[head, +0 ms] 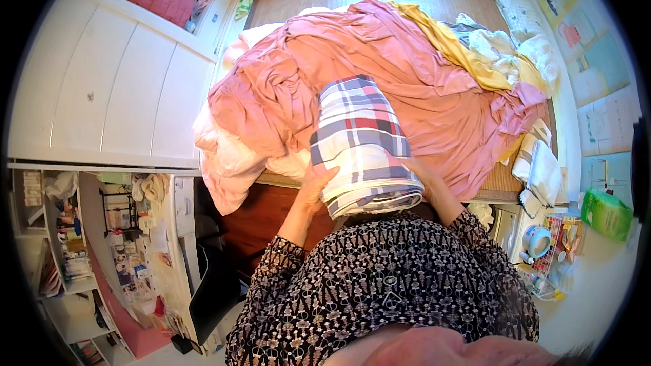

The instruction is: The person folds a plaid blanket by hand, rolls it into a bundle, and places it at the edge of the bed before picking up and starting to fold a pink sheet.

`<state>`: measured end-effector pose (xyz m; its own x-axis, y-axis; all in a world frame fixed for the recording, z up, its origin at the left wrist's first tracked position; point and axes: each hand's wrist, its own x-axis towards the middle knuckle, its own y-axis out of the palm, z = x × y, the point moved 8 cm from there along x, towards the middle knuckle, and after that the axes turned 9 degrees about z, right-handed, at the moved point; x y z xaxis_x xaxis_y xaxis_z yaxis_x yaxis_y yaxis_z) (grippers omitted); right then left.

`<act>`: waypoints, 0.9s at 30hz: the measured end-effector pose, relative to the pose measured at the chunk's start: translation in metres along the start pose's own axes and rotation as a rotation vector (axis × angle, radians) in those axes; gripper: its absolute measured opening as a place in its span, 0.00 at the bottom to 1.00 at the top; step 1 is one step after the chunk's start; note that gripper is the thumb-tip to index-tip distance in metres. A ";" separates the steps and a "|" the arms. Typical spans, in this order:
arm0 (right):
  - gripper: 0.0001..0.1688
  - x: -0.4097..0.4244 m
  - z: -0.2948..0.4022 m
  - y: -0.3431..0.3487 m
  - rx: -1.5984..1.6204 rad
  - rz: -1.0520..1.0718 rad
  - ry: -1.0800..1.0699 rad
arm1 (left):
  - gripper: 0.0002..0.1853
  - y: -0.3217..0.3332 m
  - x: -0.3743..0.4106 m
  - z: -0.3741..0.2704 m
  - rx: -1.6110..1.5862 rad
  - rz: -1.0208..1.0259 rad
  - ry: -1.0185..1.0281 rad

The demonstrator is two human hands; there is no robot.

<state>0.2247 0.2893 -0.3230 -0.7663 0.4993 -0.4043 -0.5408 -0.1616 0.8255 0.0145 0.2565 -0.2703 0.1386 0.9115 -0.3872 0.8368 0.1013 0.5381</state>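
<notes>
A plaid cloth (pixel 361 147) in white, grey-blue and red is folded into a thick bundle in front of my body. My left hand (pixel 320 183) grips its left side, with the thumb lying over the fabric. On the opposite side my right hand (pixel 419 172) holds the bundle, its fingers partly hidden by the cloth. The layered folds face me at the near end. Beyond the bundle, a rumpled pink sheet (pixel 351 45) spreads over the bed, and a pale pink quilt (pixel 229 183) hangs off the near left edge.
A yellow cloth (pixel 447 45) and white patterned fabric (pixel 493 48) lie at the bed's right. To the left stand a white cabinet (pixel 117 81) and a cluttered desk (pixel 178 244) with a black chair (pixel 213 284). A wire basket (pixel 552 244) and green pack (pixel 608 213) are at right.
</notes>
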 end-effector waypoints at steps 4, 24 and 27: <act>0.29 -0.021 0.052 0.045 -0.182 0.049 -0.245 | 0.37 0.037 0.004 -0.043 0.126 0.088 0.156; 0.18 -0.047 -0.001 -0.040 0.093 -0.261 -0.207 | 0.31 0.022 0.064 0.133 -0.258 0.372 -0.796; 0.18 -0.040 -0.004 -0.033 0.092 -0.264 -0.202 | 0.32 -0.002 0.071 0.141 -0.248 0.339 -0.759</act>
<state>0.2718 0.2715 -0.3359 -0.5152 0.6736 -0.5300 -0.6707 0.0682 0.7386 0.0974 0.2642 -0.4047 0.7495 0.4045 -0.5241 0.5593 0.0368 0.8282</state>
